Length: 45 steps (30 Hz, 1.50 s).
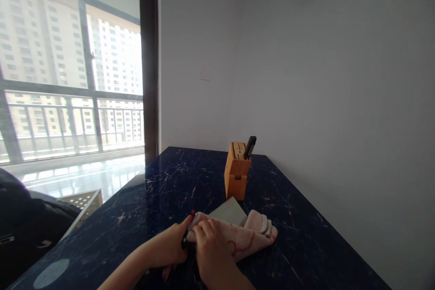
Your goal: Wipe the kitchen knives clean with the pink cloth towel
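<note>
My left hand (171, 244) grips a black handle (185, 240) low on the dark marble counter (142, 208); its fingers are closed round it. My right hand (212, 247) presses a pinkish cloth (249, 235) with a red pattern over a flat grey blade (229, 210), fingers pinched on the cloth. The blade pokes out from under the cloth toward a wooden knife block (237, 172). One black-handled knife (249, 147) stands in the block.
The block stands near the white wall (322, 99) on the right. A large window (68, 77) with a dark frame is on the left. A dark bag or garment (23, 222) and a slatted box (84, 199) lie beside the counter's left edge.
</note>
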Available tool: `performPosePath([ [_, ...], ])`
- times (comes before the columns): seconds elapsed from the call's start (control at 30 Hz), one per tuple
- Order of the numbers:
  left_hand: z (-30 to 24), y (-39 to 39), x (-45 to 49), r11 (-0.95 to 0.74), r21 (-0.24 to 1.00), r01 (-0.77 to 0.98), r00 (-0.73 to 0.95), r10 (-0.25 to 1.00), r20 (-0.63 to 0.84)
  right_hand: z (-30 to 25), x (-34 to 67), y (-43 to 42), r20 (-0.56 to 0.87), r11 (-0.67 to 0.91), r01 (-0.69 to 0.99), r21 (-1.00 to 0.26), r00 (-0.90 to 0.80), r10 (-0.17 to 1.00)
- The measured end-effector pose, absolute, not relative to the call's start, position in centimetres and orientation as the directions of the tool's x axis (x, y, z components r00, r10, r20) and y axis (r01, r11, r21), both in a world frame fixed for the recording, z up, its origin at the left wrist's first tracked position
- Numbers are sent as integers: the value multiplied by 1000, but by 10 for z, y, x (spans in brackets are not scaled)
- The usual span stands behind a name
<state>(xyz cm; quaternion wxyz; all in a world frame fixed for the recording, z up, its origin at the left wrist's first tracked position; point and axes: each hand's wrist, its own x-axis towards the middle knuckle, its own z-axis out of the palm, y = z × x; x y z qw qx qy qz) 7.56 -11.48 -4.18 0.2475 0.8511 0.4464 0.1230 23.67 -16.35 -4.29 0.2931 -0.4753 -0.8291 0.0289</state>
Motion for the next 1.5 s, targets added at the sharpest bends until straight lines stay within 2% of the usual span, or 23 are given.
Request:
performPosePath([
  [0.13, -45, -113, 75, -485, 565, 668, 581, 814, 11, -46, 236, -158, 479, 557, 768, -317, -377, 793],
  [0.33, -43, -115, 75, -471, 628, 620, 605, 797, 0, -37, 243, -166, 470, 541, 750, -380, -347, 812],
  [0.53, -46, -114, 74, -515, 559, 650, 591, 805, 54, -41, 234, -163, 501, 529, 763, -372, -315, 806],
  [0.67, -46, -115, 75, -495, 523, 694, 572, 820, 17, -38, 232, -163, 488, 538, 773, -338, -345, 802],
  [0.9, -37, -119, 77, -507, 560, 655, 597, 802, 27, -31, 238, -171, 446, 492, 792, -361, -317, 837],
  [1.2, -46, -115, 76, -527, 507, 683, 579, 813, 65, -48, 231, -160, 502, 521, 789, -327, -322, 803],
  [1.4, -43, -117, 76, -511, 573, 640, 602, 797, 38, -41, 236, -164, 488, 502, 776, -382, -293, 823],
  [1.5, -46, -115, 75, -527, 526, 668, 585, 808, 67, -44, 235, -163, 505, 510, 773, -377, -290, 813],
])
